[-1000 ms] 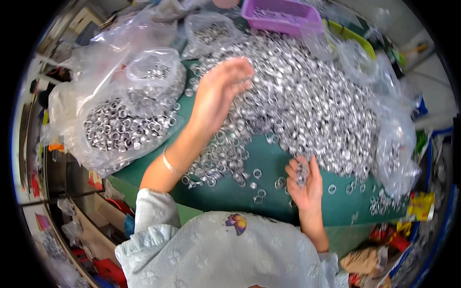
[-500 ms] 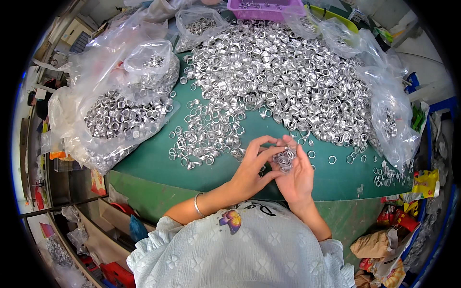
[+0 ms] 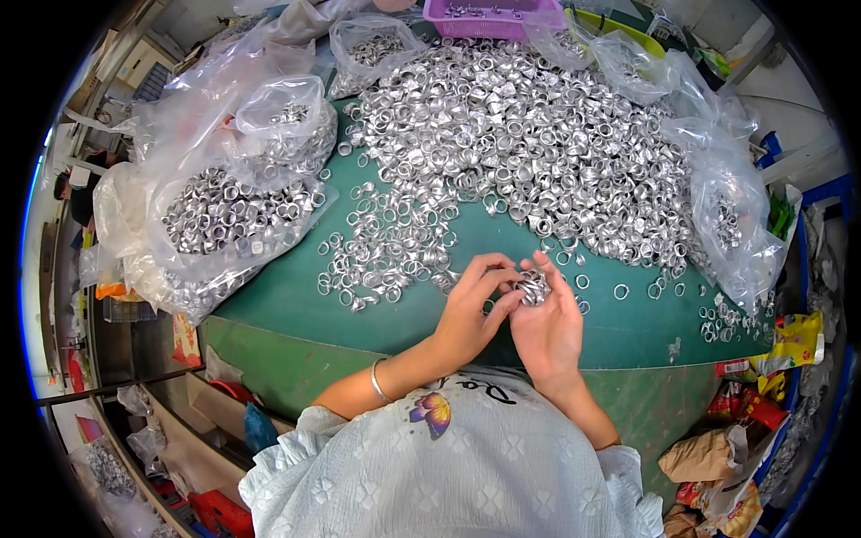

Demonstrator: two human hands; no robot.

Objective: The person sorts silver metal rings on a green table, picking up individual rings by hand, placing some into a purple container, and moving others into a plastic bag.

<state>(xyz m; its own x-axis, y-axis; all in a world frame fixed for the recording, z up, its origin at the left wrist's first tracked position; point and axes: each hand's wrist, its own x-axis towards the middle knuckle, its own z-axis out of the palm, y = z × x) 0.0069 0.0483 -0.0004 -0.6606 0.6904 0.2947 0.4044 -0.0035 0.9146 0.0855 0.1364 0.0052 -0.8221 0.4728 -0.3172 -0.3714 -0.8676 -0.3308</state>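
A handful of silver metal rings (image 3: 534, 287) lies in my right hand (image 3: 549, 339), palm up with the fingers curled around them. My left hand (image 3: 473, 294) reaches in from the left, its fingers bent and its fingertips closed on rings at the edge of that handful. Both hands are just above the near part of the green table (image 3: 296, 309). Beyond them spreads a large heap of similar rings (image 3: 529, 134). A smaller, looser group of rings (image 3: 390, 242) lies left of the heap, close to my left hand. Single rings are scattered near my right hand.
Clear plastic bags of rings stand at the left (image 3: 238, 215) and far left of centre (image 3: 372, 49). Another plastic bag (image 3: 731, 224) lies along the right side. A purple basket (image 3: 493, 27) sits at the back. Shelves (image 3: 143, 359) and packages (image 3: 704, 457) flank the table.
My left thumb has drawn in toward the fingers, and my left hand has shifted slightly at the rings. The handful in my right palm has turned and looks more compact.
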